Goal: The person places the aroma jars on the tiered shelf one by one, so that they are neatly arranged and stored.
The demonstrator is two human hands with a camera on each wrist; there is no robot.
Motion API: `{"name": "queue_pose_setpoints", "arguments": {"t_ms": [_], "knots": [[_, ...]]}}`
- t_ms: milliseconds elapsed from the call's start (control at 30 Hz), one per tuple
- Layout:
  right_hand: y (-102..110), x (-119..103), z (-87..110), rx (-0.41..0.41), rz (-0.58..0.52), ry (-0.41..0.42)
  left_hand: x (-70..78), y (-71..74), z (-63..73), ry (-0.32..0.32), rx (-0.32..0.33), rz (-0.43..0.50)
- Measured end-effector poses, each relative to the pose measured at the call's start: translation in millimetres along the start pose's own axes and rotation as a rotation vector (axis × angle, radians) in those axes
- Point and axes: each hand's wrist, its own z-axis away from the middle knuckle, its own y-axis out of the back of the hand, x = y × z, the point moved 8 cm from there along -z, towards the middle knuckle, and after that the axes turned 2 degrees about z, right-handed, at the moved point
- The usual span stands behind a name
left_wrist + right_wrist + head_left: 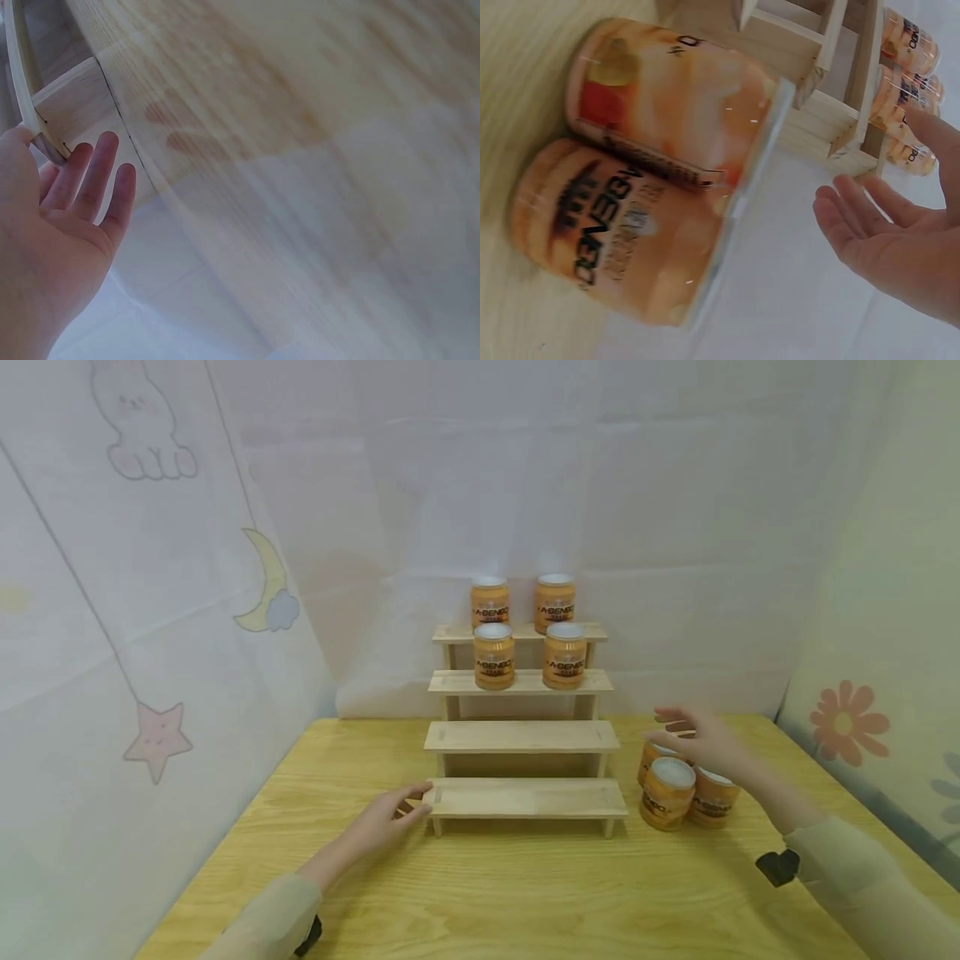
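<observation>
A wooden four-tier step stand (522, 737) stands on the table. My left hand (390, 817) holds the left end of its lowest step; in the left wrist view the thumb and index finger of that hand (67, 225) meet at the plank's end. Two orange jars with white lids, one of them this jar (491, 603), stand on the top tier, and two more, including this jar (565, 657), on the tier below. My right hand (701, 743) hovers over three similar jars (666, 797) grouped right of the stand. Its fingers are loosely bent with nothing between them (900, 240).
The yellowish wooden table (480, 893) carries everything. Pale cloth hangs behind, with a printed moon (266, 581) and star (159, 739) on the left and a red flower (847, 722) on the right. The lower two tiers show bare wood.
</observation>
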Motion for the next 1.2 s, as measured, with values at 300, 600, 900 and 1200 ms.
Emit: {"name": "queue_pose_setpoints", "arguments": {"t_ms": [300, 600, 900, 1200], "knots": [[-11.8, 18.4, 21.3, -0.027, 0.049, -0.006, 2.3, 2.8, -0.3, -0.022, 0.005, -0.01], [-21.9, 25.0, 27.6, 0.014, 0.151, -0.015, 0.1, 0.6, -0.3, -0.033, 0.002, -0.016], [-25.5, 24.9, 27.2, -0.061, 0.075, 0.113, -0.3, 1.1, -2.1, -0.025, 0.003, 0.0], [-32.8, 23.2, 32.0, -0.011, 0.125, 0.114, 0.7, 0.1, -1.7, -0.01, -0.013, -0.001]]}}
